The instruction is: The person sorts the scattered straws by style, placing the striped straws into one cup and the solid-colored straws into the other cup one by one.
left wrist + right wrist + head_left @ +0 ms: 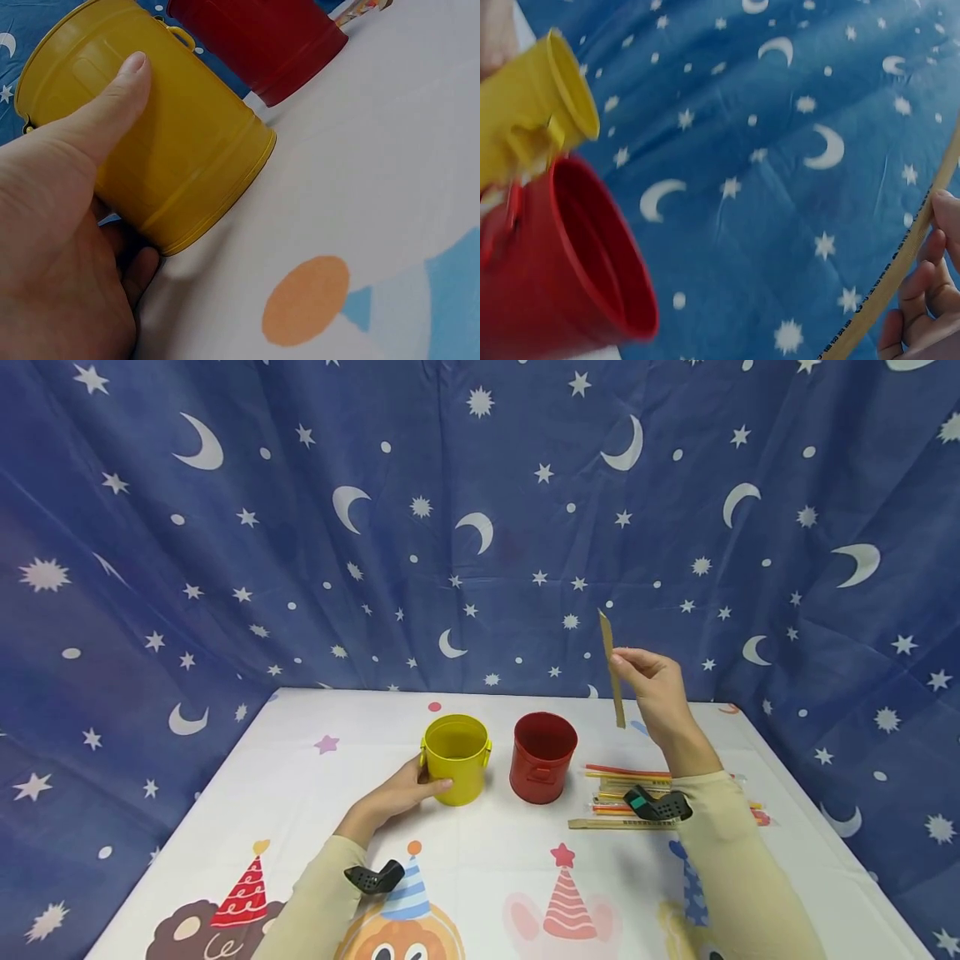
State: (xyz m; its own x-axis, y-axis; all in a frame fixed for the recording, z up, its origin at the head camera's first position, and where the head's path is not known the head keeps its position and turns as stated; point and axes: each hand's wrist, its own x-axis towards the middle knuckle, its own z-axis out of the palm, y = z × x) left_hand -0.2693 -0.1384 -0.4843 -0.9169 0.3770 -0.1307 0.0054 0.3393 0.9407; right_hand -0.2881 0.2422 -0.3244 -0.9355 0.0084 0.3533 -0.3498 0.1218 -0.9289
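Observation:
My left hand (403, 789) grips the small yellow bucket (463, 781) from its left side, with the thumb across the front. The bucket stands upright on the table. In the left wrist view the thumb lies flat along the yellow wall, and the other fingers are partly hidden behind it. My right hand (655, 691) pinches a long, narrow brown paper-wrapped stick (613, 693) near its middle, raised above the back of the table. Dark printing runs along its edge in the right wrist view. Beside the yellow bucket stands a red bucket (542, 777), touched by neither hand.
Right of the red bucket lies a row of thin wrapped sticks (611, 811) in red, orange and yellow, partly hidden by the right forearm. Another brown paper-wrapped stick (611, 824) lies in front. A blue star-patterned curtain (465, 568) hangs behind the white table covering (285, 777).

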